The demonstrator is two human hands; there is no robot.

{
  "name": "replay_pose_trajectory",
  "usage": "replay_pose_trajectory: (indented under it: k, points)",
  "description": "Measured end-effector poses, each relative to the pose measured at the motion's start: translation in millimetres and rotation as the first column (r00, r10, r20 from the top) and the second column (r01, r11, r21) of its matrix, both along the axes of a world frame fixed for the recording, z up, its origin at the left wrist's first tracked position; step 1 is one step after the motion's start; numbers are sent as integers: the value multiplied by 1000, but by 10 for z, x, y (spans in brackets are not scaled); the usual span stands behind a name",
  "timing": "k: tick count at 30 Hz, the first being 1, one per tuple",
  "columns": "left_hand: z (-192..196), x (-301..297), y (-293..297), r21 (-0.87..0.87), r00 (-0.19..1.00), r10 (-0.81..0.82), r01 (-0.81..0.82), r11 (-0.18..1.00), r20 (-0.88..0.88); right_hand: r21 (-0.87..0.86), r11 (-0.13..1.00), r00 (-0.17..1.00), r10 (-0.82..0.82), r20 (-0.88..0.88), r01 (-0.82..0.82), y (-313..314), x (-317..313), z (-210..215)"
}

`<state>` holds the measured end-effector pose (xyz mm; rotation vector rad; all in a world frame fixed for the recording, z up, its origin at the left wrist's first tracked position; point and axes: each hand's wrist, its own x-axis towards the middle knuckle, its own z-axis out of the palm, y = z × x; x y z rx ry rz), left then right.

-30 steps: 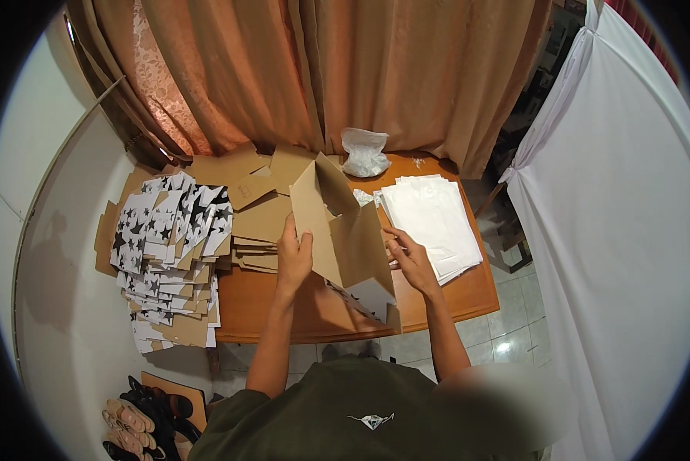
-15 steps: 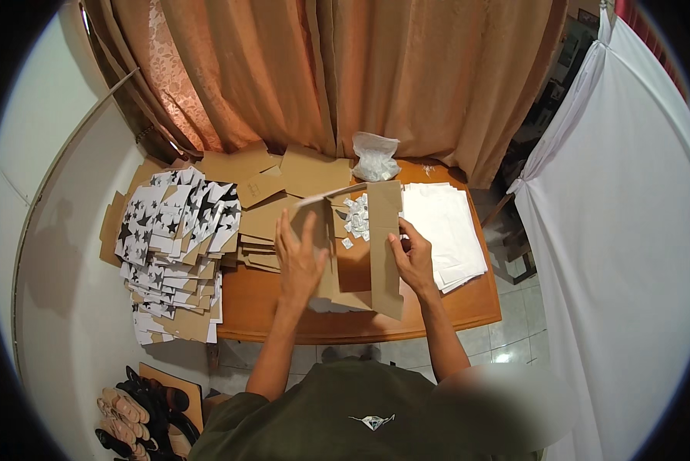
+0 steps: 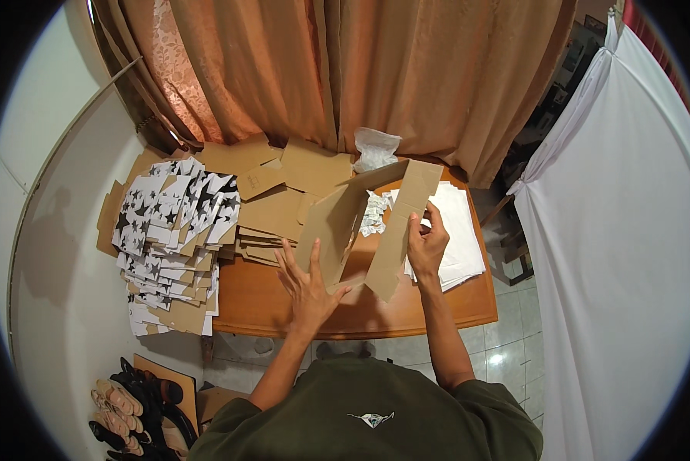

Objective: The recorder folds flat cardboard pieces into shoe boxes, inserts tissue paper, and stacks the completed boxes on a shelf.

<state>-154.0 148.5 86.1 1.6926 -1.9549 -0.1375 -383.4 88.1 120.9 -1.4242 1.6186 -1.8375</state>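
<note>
A brown cardboard box point(image 3: 331, 227), partly folded with its panels standing apart, is held tilted above the wooden table. My right hand point(image 3: 428, 242) pinches the right-hand panel between thumb and fingers. Beside the box's near left edge, my left hand point(image 3: 308, 296) has its fingers spread and grips nothing; whether its thumb touches the cardboard I cannot tell. Between the panels, a heap of small white sachets point(image 3: 373, 215) shows on the table, partly hidden by the box.
Flat cardboard pieces point(image 3: 314, 167) lie at the back. Stacked star-printed cardboard point(image 3: 180, 211) fills the table's left end. White sheets point(image 3: 464, 238) lie at the right, and a clear plastic bag point(image 3: 377, 146) stands by the curtain point(image 3: 414, 77). Shoes point(image 3: 122, 407) sit at lower left.
The box has turned clockwise and its right panel has shifted right and away with my right hand. My left hand has come off the left panel, moving nearer to me with fingers spreading.
</note>
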Motion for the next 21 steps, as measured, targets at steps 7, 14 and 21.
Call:
replay_pose_trajectory:
  k: [7, 14, 21]
  points:
    - [-193, -167, 101, 59, 986, -50, 60, 996, -161, -85, 992, 995, -95, -12, 93, -41, 43, -47]
    - [-331, 187, -376, 33, 776, -236, 314, 949, -584, -72, 996, 994, -64, -92, 57, -35, -83, -30]
    - [-380, 403, -891, 116, 501, -203, 534, 837, -841, -70, 995, 998, 64, -6, -64, -24, -171, -27]
